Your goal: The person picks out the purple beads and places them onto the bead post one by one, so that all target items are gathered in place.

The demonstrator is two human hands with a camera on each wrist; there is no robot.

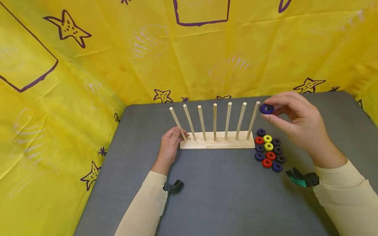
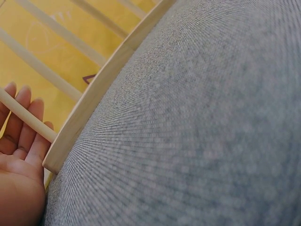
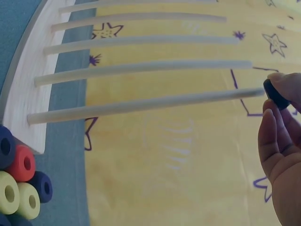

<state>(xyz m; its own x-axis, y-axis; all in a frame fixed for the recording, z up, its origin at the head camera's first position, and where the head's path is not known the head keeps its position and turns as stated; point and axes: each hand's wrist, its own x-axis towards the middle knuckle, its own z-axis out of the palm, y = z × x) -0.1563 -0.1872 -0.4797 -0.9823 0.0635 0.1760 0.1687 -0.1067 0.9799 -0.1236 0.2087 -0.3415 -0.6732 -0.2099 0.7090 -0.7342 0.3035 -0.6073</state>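
Toward the grey desk's (image 1: 206,193) far edge, the left hand (image 1: 169,146) lies with fingers loosely extended behind the pale wooden rack's (image 1: 217,144) leftmost peg (image 1: 177,122); the right hand (image 1: 304,123) pinches a thick dark-blue ring (image 1: 262,110) beside the rightmost peg's (image 1: 253,121) tip, best kept square and centred.

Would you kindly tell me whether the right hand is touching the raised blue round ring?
Touching: the head view shows the right hand pinching the raised blue ring by its rim.
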